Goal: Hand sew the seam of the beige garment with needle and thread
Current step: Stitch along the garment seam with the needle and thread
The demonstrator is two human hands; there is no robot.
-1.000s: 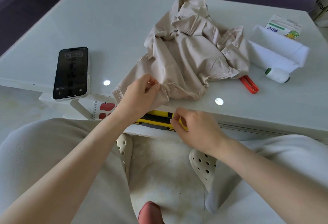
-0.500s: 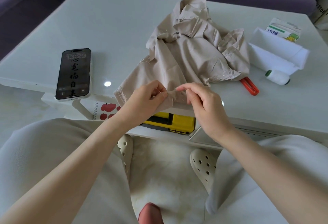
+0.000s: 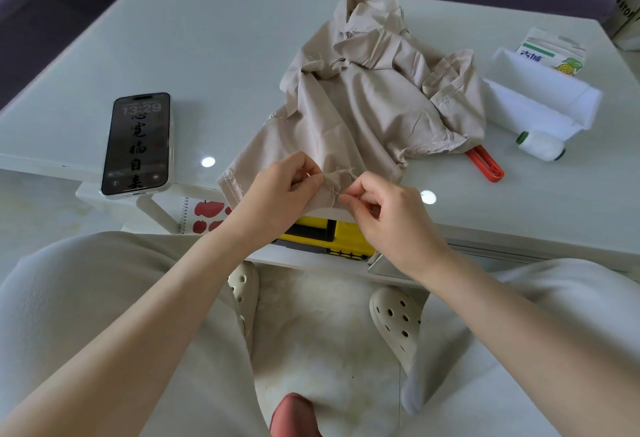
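A crumpled beige garment [image 3: 367, 97] lies on the white table [image 3: 207, 48], its near edge hanging over the table's front. My left hand [image 3: 280, 187] pinches a frayed fold of that near edge. Right beside it, my right hand [image 3: 384, 208] has thumb and forefinger pinched together at the fabric's loose threads; the needle is too small to make out between them. A white thread spool [image 3: 540, 145] lies on its side at the right of the table.
A phone [image 3: 138, 145] lies at the table's left front. An orange-red tool [image 3: 485, 163] pokes out from under the garment, by a white folded cloth [image 3: 540, 104] and a carton [image 3: 550, 52]. A yellow box [image 3: 332, 239] sits on the shelf below.
My right hand rose from the yellow box below the table edge to the garment's near fold and now pinches at it. My left hand kept its hold on the fabric.
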